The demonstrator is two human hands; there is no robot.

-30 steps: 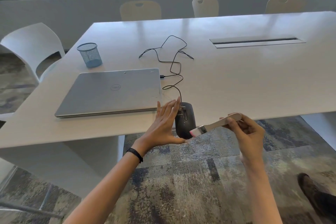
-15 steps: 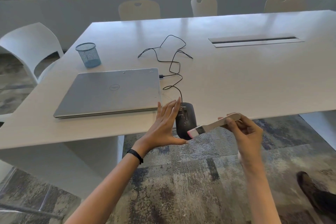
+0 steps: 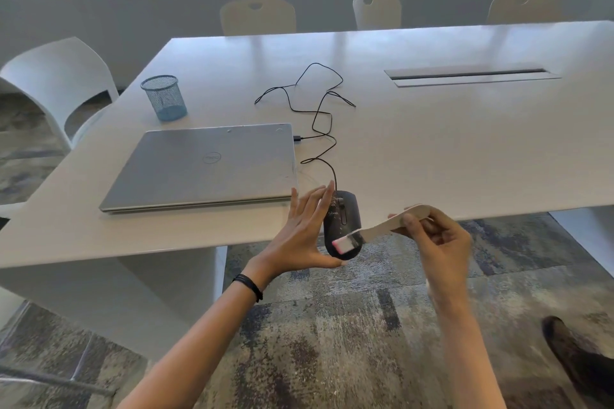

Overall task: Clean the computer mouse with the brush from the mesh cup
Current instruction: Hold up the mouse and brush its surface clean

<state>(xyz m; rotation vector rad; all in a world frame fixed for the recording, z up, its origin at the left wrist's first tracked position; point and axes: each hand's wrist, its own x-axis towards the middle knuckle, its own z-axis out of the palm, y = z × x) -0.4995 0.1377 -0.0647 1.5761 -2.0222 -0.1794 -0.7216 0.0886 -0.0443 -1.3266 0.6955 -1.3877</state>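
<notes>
The left arm is reaching up from the lower left, and the left hand (image 3: 300,236) is standing on edge with fingers straight and spread, bracing the mouse (image 3: 344,212) between fingertips and outstretched thumb. The right hand (image 3: 438,242) is curling fingers and thumb round the brush (image 3: 382,227) handle, its forearm rising from below.

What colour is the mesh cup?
Blue. The mesh cup shows best in the head view, beyond the laptop.

Just a thin black corded wristband (image 3: 248,287) behind the left hand (image 3: 299,236), bare forearms, one dark shoe (image 3: 578,362) lower right.
</notes>
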